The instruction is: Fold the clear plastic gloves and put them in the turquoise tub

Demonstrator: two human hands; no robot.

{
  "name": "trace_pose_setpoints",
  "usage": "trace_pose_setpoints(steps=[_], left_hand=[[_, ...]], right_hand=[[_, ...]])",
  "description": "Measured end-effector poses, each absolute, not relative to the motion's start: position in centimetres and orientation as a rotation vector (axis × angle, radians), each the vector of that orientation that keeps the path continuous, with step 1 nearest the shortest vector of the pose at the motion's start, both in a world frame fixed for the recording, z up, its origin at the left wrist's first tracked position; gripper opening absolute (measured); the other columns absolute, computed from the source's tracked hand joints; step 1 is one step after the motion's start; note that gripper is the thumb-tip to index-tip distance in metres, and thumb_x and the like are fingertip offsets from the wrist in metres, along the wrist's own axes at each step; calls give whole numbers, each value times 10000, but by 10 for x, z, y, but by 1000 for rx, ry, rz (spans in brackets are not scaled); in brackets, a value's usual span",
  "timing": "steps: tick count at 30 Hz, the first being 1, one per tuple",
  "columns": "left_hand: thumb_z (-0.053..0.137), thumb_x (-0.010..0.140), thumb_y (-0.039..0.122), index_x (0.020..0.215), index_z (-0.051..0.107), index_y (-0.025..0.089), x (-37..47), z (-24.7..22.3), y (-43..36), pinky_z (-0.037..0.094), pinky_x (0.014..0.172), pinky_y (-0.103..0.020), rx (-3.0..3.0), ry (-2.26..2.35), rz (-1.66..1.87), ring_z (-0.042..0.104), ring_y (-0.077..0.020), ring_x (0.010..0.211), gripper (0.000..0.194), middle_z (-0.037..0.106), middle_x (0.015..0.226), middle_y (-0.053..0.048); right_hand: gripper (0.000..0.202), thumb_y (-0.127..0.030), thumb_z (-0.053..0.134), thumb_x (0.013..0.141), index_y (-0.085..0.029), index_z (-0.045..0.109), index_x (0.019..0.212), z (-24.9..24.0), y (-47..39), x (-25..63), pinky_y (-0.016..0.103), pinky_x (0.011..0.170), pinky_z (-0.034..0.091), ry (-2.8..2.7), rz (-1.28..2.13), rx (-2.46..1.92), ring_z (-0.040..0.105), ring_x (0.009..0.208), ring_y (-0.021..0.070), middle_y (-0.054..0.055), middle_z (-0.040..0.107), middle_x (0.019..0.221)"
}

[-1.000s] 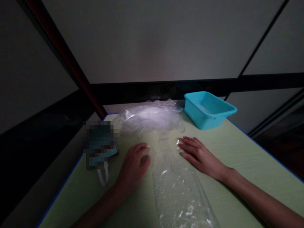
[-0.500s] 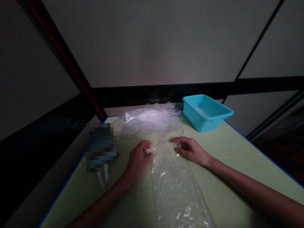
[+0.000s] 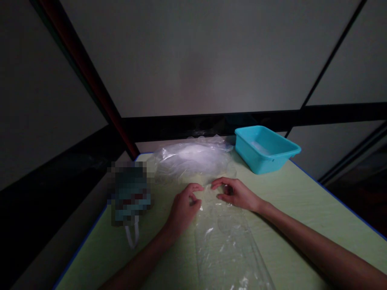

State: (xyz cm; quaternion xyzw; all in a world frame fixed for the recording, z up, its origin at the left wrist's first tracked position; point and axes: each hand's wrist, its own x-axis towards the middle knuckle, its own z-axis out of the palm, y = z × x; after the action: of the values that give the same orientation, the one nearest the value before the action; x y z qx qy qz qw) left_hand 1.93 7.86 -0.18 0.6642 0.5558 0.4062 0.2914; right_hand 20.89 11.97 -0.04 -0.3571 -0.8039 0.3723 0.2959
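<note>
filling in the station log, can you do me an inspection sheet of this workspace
Surface: pale green tabletop with blue edging and a faint grain.
Job's things: a clear plastic bag lies lengthwise toward the wearer; crumpled clear plastic is heaped at the far edge.
Clutter: turquoise plastic tub at far right, its contents unclear; a pixelated item at left, with a white strap loop in front.
Hands: left hand and right hand face each other at the bag's far end, fingers curved; grip on the film cannot be told.
Cables: nothing seen.
Surroundings: grey panels with a black band behind; dim light.
</note>
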Motion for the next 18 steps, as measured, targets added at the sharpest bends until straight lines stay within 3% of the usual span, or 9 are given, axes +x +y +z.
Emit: trace_pose_setpoints(steps=[11,18], left_hand=[[489,630,32,831,608,158,21,5,75,463,668,-239,1736,1320,1124,541,-95,592,266,665,880,-29],[537,668,110,891,578,156,20,10,84,466,691,-259,1688,1290,1228,569,-119,654,231,660,905,-45]], right_hand=[[261,-159,551,739,-140,558,999,0,114,202,175,429,318,-2068,1080,-844,369,448,58,-5,621,708],[217,-205,558,739,-163,572,952,4,115,201,192,424,330,-1939,948,-865,395,447,69,5,629,729]])
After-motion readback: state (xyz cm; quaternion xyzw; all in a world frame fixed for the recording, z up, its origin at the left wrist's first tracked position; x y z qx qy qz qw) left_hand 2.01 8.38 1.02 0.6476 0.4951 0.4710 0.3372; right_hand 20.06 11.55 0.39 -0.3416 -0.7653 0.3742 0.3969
